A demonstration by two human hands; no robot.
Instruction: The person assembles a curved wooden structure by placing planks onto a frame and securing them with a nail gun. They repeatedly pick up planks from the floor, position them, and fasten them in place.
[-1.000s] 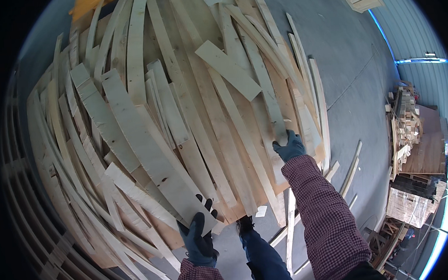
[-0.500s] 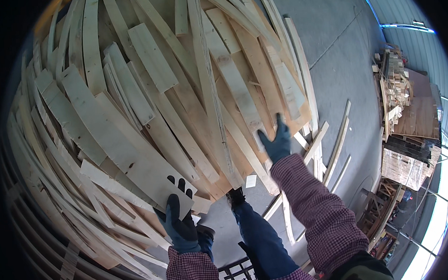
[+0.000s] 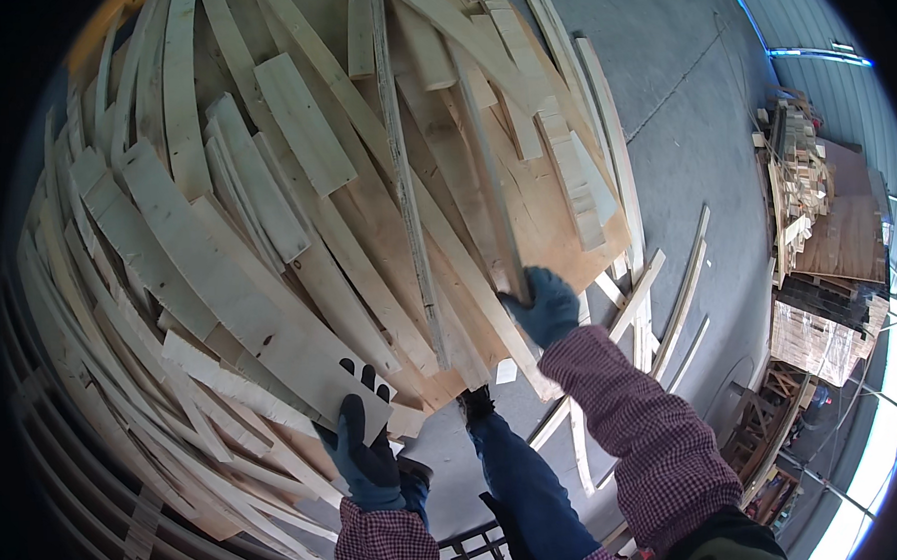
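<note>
My left hand point(image 3: 361, 452), in a dark glove, grips the near end of a long, wide, pale board point(image 3: 239, 304) with knots. The fingers lie over the end and the thumb is beside it. My right hand point(image 3: 548, 308), gloved too, is closed around the near end of another long plank point(image 3: 491, 183), which is tipped up on its edge. Some of its fingers are hidden behind the plank and the glove. Many loose boards lie around both hands on a broad pile. A narrow strip with a rough edge point(image 3: 406, 197) runs between the two held boards.
Under the loose boards at the right is a flat wooden sheet point(image 3: 593, 259). Thin strips point(image 3: 684, 285) lie on the grey floor point(image 3: 678, 160) beyond it. Stacked offcuts point(image 3: 796, 180) stand along the far right. My leg point(image 3: 523, 487) is at the pile's near edge, by a white scrap point(image 3: 507, 371).
My right hand was spread above the boards; now it has closed on a plank's end and turned it on edge. Boards beside it shifted. My left hand keeps its grip.
</note>
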